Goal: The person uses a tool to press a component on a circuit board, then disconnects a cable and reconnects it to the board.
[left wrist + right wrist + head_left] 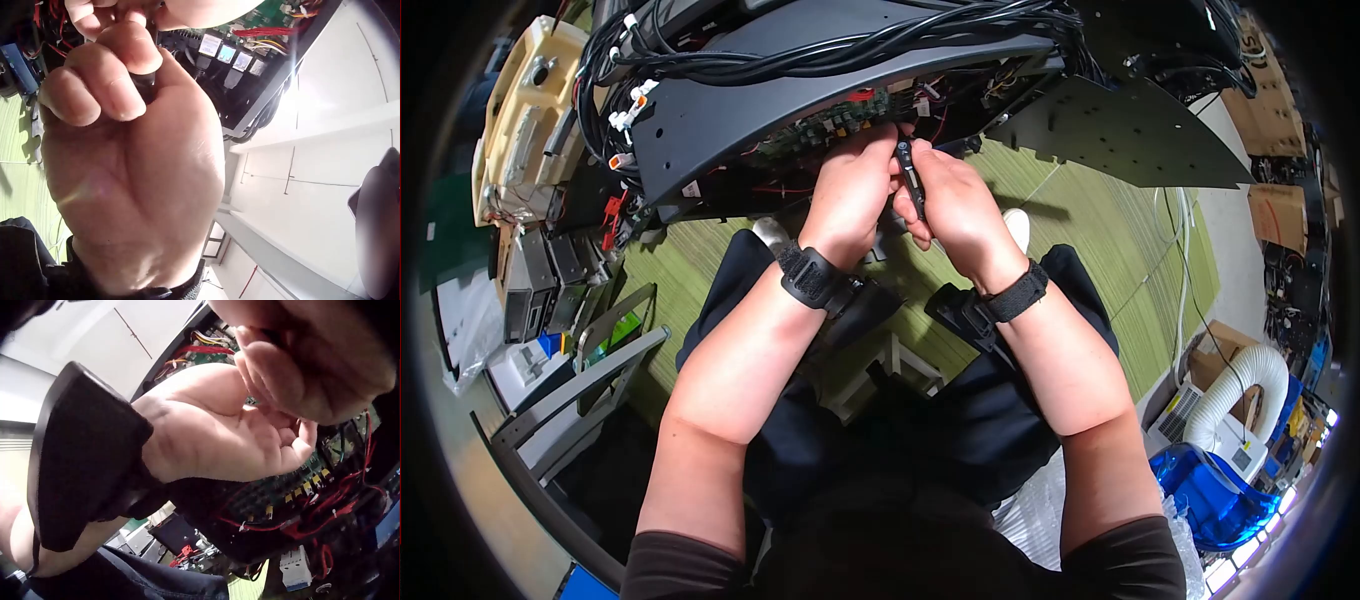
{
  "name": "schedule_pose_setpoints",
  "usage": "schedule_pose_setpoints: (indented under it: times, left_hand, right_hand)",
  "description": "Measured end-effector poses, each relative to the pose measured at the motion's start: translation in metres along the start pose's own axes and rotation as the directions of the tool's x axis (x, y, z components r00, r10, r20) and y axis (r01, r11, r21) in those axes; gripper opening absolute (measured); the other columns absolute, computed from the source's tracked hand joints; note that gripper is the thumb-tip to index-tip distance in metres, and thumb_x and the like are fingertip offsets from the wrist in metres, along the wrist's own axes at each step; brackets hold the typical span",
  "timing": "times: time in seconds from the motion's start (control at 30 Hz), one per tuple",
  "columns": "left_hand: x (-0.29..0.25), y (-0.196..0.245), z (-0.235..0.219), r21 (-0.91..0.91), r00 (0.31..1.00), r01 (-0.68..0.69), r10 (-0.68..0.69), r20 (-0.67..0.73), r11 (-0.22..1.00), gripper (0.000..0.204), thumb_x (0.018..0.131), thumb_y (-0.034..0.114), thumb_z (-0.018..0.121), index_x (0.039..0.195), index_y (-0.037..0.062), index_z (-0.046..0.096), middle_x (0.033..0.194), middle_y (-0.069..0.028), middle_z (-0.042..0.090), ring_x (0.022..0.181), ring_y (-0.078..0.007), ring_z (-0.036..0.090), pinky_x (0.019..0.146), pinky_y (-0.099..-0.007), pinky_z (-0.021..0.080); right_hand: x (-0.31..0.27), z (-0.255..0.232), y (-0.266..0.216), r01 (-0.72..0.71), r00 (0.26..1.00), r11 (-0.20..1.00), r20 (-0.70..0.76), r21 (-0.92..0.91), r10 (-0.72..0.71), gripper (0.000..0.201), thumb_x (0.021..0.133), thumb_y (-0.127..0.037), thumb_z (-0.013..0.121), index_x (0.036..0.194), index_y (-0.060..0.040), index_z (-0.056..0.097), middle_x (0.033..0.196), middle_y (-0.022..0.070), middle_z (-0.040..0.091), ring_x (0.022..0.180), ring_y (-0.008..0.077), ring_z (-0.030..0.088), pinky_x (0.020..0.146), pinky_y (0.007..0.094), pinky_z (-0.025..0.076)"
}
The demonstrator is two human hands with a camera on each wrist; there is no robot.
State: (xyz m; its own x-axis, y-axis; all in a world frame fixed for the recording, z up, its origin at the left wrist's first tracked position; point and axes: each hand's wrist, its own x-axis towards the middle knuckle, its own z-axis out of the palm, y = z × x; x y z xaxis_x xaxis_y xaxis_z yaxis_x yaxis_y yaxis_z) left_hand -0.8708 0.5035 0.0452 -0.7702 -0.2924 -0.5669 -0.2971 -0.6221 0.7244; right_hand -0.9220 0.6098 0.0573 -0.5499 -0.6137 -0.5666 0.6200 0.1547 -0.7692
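In the head view both hands meet in front of an exposed green circuit board [825,128] in a black housing [730,130]. A slim black tool [912,180] with a grey strip along it lies between them; its exact kind cannot be told. My right hand [960,200] grips it, thumb along its side and fingers curled beneath. My left hand [855,190] is against its upper end, beside the board. In the left wrist view, the left fingers curl in toward the thumb around a dark piece [145,80]. The fingers hide the tool's tip.
Bundled black cables [840,62] run over the housing's top. A dark perforated panel [1130,135] juts out at right. Red wires [294,528] hang beside the board. A metal-framed chair or cart [615,350] stands left; a white hose [1250,385] and blue bin [1210,500] are right.
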Motion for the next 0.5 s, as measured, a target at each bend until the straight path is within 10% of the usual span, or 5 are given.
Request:
schedule_pose_setpoints:
  times: [0.5]
  left_hand:
    - [-0.013, 0.007, 0.006, -0.025, 0.994, -0.093, 0.091, -0.053, 0.995, 0.034, 0.095, 0.026, 0.041, 0.109, -0.0036, 0.050, 0.061, -0.0112, 0.053, 0.036, -0.0204, 0.049, 0.033, -0.0356, 0.044]
  right_hand:
    - [-0.002, 0.006, 0.001, 0.059, 0.995, 0.998, 0.085, -0.002, -0.059, 0.036, 0.101, -0.032, 0.030, 0.092, -0.0048, 0.051, 0.055, 0.0011, 0.048, 0.040, 0.0086, 0.038, 0.040, 0.0225, 0.032]
